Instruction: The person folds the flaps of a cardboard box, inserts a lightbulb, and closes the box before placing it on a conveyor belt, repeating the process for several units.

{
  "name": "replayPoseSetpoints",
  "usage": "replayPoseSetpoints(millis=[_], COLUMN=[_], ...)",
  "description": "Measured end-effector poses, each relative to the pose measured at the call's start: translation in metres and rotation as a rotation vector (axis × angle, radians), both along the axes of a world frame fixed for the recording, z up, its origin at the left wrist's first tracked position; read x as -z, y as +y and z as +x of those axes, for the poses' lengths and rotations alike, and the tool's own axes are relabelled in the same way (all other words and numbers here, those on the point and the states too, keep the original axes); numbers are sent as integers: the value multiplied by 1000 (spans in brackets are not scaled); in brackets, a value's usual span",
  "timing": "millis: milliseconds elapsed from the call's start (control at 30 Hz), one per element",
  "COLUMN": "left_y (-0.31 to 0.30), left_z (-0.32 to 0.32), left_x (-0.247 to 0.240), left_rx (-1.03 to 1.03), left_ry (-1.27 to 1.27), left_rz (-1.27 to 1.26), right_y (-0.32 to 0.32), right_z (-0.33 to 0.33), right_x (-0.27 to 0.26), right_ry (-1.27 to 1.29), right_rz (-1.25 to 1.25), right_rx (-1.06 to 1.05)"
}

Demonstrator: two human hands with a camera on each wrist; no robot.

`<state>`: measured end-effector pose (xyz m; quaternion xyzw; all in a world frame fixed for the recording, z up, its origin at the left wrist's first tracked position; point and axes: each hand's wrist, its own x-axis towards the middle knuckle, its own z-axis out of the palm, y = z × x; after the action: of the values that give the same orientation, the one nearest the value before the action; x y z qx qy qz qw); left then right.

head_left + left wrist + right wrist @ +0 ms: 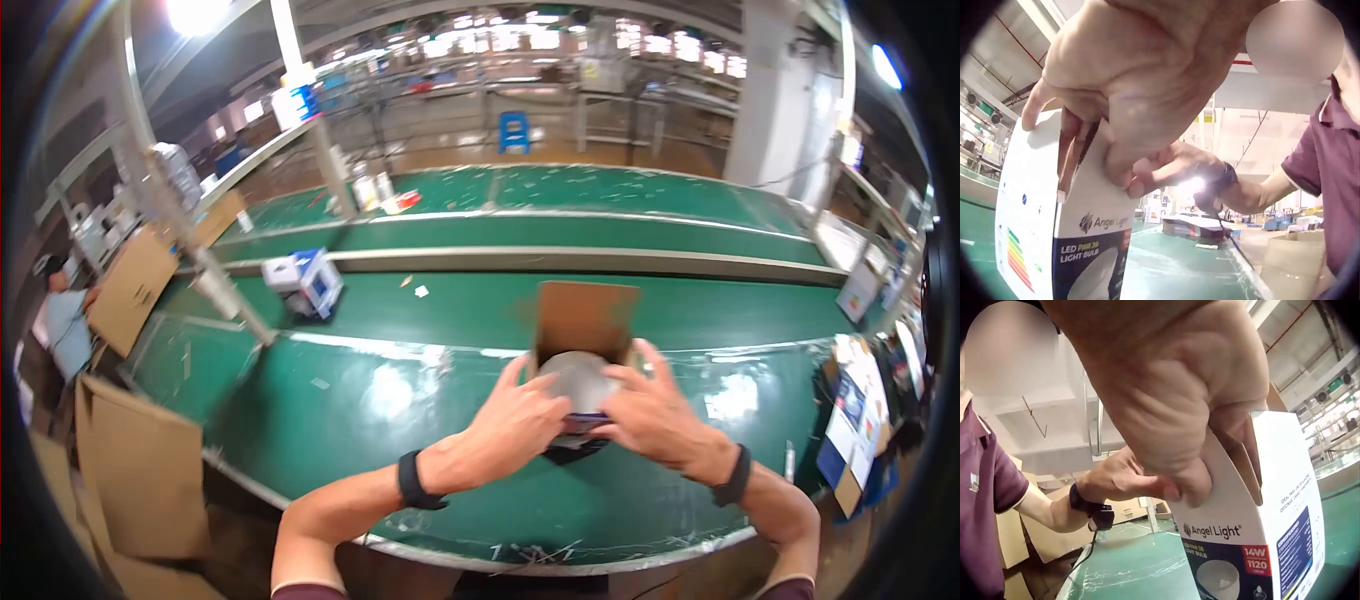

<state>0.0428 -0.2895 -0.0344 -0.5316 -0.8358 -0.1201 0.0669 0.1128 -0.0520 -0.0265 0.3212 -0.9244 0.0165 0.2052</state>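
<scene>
Green table (300,435) filled the head view's middle; right of centre, the left hand (515,420) and right hand (658,415) pinched the open box (586,315) around a grey disc (580,380), visible only there; even pressure on both walls seemed best. Left wrist view alone showed energy bars (1018,259), lower left; right wrist view, lower right, a legible 14W patch (1256,552).

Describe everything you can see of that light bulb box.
The box looks like printed cardboard, white and dark blue outside, brown inside, bearing "Angel Light", a bulb picture and a red 14W panel. It is roughly upright over the green table, open, brown flap raised. The left hand and right hand grip its upper edges.
</scene>
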Motion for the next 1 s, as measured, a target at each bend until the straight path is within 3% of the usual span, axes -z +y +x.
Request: replayPoseSetpoints(millis=[100,167,300,400,467,567,667,767,867,900,933,967,1000], left_y=[-3,-11,-9,-14,-11,-1,1,1,2,2,1,4,6], left_z=[-3,-2,1,3,5,-12,-23,-29,-35,-40,-42,-44,-44], left_x=[10,16,30,31,34,52,67,73,67,69,68,68,67], left_rx=[100,47,56,58,93,332,384,337,369,379,388,412,406], left_ry=[-82,-139,-205,-290,-375,-402,-344,-440,-305,-266,-269,-297,-240], left_rz=[326,443,567,665,726,767,690,526,437,427,428,472,498], right_y=[11,20,19,24,39,60,22,9,10,19,23,40,40], right_z=[-1,-2,-1,0,-10,-36,-39,-39,-43,-42,-43,-47,-51], right_x=[14,10,-6,1,15,96,81,80,91,125,118,123,87], right_ry=[-131,-210,-280,-299,-427,-691,-977,-914,-804,-589,-644,-628,-658], right_rz=[-187,-239,-357,-1182,-1195,-1334,-1440,-1386,-1462,-1476,-1644,-1767,-1627], right_rx=[-69,-18,-138,88,134,151,147,159,80,144,167,-21,-133])
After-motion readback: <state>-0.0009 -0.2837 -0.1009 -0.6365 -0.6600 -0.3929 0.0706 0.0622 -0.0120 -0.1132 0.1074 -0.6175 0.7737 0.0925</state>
